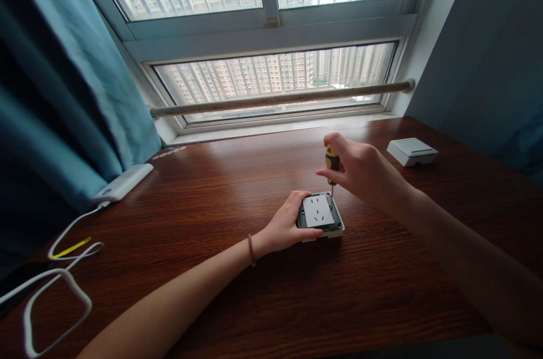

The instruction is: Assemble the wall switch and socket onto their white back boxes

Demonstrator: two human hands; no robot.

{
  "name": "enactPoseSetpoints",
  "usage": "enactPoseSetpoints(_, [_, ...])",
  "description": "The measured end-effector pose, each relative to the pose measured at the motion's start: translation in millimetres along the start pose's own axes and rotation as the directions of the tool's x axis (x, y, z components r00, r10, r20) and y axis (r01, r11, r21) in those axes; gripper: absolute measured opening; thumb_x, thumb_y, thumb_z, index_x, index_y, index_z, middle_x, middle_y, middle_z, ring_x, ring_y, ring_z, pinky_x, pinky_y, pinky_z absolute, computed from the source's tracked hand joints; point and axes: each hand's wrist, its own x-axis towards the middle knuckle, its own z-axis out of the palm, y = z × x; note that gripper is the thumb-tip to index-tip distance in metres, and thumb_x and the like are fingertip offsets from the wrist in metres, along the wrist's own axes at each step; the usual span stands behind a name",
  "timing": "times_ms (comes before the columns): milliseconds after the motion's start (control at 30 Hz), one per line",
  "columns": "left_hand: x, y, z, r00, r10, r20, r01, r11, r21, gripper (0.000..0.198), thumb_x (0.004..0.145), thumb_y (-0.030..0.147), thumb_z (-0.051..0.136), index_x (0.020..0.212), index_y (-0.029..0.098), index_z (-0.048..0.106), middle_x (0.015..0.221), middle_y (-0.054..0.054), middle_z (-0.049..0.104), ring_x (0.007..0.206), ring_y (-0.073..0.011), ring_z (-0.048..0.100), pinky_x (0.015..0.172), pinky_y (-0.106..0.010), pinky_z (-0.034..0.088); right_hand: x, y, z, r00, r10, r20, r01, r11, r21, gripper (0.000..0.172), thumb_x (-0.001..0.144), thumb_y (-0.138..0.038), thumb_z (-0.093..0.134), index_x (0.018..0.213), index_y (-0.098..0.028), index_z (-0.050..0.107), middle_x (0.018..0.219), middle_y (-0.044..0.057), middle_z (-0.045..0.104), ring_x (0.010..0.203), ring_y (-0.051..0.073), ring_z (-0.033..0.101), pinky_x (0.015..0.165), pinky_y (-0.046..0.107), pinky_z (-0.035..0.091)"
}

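Observation:
A wall socket point(317, 211) with a white slotted face and a dark surround lies face up on the brown wooden table point(220, 178). My left hand point(289, 222) grips its left side, thumb along the front edge and fingers at the back corner. Closed around the yellow and black handle of a screwdriver point(332, 162) is my right hand point(360, 169). The screwdriver stands nearly upright, its thin shaft reaching down to the right part of the socket. Whether the tip sits in a screw is too small to tell.
Another white square box-like piece point(412, 151) lies at the right back. To the left is a white power strip point(123, 184) with a looping white cable point(63, 274) and a yellow strip point(73, 247). A blue curtain point(85, 65) hangs at left; a barred window and a rail point(280, 100) stand behind.

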Motion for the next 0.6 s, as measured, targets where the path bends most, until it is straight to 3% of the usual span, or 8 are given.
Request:
enactPoseSetpoints(300, [0,-1,0.9,1.000,0.000,-0.001,0.000,0.999,0.039,0.072,0.064,0.043,0.071,0.125,0.023,0.039,0.121,-0.008,0.045,0.114,-0.0261,0.044,0.101,-0.041,0.034,-2,-8,-6,0.998,0.011,0.058,-0.012,1.000,0.019,0.036,0.077,-0.031,0.066,0.101,-0.013,0.046,0.072,0.004,0.059,0.054,0.016,0.055,0.046,0.024,0.034])
enactPoseSetpoints(500, [1,-2,0.7,1.000,0.011,0.014,-0.011,0.998,0.060,0.074,0.065,0.046,0.069,0.127,0.023,0.037,0.122,-0.008,0.043,0.115,-0.0246,0.042,0.102,-0.039,0.034,-1,-6,-25,0.991,-0.059,0.121,0.027,0.968,0.248,0.034,0.088,-0.014,0.044,0.122,-0.011,0.045,0.106,0.013,0.061,0.092,0.021,0.060,0.075,0.030,0.046])
enactPoseSetpoints(600, [1,-3,0.2,1.000,0.022,0.022,-0.023,0.998,0.060,0.073,0.066,0.047,0.069,0.128,0.024,0.036,0.123,-0.008,0.042,0.117,-0.0247,0.041,0.103,-0.040,0.033,0,0,-35,0.991,-0.048,0.126,0.013,0.965,0.262,0.029,0.086,-0.014,0.044,0.112,-0.013,0.057,0.099,0.011,0.065,0.085,0.020,0.061,0.072,0.030,0.046])
